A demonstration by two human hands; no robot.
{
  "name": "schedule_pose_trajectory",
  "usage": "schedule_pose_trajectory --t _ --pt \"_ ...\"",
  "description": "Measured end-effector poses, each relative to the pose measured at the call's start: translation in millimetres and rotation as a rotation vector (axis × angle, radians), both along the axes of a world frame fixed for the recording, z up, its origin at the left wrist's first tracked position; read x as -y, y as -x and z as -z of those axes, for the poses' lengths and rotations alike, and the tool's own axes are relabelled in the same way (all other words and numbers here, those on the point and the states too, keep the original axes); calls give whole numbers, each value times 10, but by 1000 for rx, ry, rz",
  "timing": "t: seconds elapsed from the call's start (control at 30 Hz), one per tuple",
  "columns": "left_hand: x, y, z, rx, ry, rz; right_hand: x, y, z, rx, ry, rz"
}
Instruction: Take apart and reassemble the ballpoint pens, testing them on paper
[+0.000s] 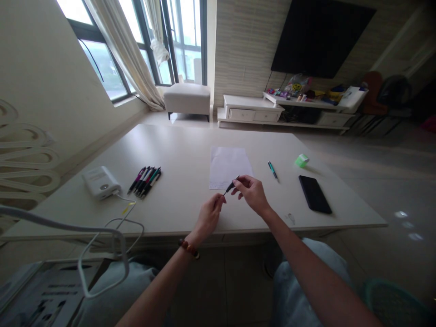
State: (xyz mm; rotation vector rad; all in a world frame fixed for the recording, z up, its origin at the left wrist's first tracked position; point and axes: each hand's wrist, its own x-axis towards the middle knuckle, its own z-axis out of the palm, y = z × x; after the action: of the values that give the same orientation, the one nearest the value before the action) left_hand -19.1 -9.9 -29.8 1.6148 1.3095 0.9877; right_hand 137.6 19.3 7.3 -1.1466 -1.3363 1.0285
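Black pen point(230, 185) sits over the near edge of a sheet of white paper point(226, 167), in the middle of a pale worktop point(190, 150); its dark barrel slants down to the left, with a thin, light tip. Leftmost on the worktop lies a white box point(101, 182) with a cable running off its near side; next come a row of multicoloured pens point(145, 181), side by side, then the paper; right of that lie a teal pen point(273, 171), a small green block point(301, 160) and a black smartphone point(314, 194). Beyond the worktop stand a curtained window point(126, 45), a white upholstered ottoman point(187, 99), and a low white cabinet point(250, 109) under a wall-mounted television point(322, 36). The left hand point(209, 217), with a beaded bracelet point(189, 249) at the wrist, is curled just beside the pen's tip; whether it touches, I cannot tell. The right hand point(251, 194) pinches the barrel between thumb and fingers.
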Motion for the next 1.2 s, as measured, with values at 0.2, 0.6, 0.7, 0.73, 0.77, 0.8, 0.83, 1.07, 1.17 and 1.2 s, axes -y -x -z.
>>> schedule_pose_trajectory --t 0.2,0.6,0.7,0.73,0.77,0.8,0.83,1.07,1.17,1.2 --pt "0 45 -1 -50 -54 -34 38 8 13 160 30 -189" --pt "18 114 -21 -269 -347 -75 46 -194 -85 277 114 -428" --pt "26 124 -15 -306 -394 -66 65 -188 -42 265 143 -432" --pt "29 128 -17 -322 -409 -62 71 -184 -23 269 144 -423" --pt "31 132 -21 -342 -423 -59 76 -180 -7 281 142 -416" --pt "32 137 -26 -363 -435 -54 80 -177 5 297 141 -414" --pt "32 143 -31 -380 -443 -50 83 -176 9 313 138 -415" --pt "4 158 -13 -373 -453 -56 98 -155 -30 345 6 -304" --pt "-7 155 1 -377 -463 -49 94 -136 -6 397 39 -289" --pt "-9 154 1 -377 -463 -53 91 -134 2 401 41 -298"
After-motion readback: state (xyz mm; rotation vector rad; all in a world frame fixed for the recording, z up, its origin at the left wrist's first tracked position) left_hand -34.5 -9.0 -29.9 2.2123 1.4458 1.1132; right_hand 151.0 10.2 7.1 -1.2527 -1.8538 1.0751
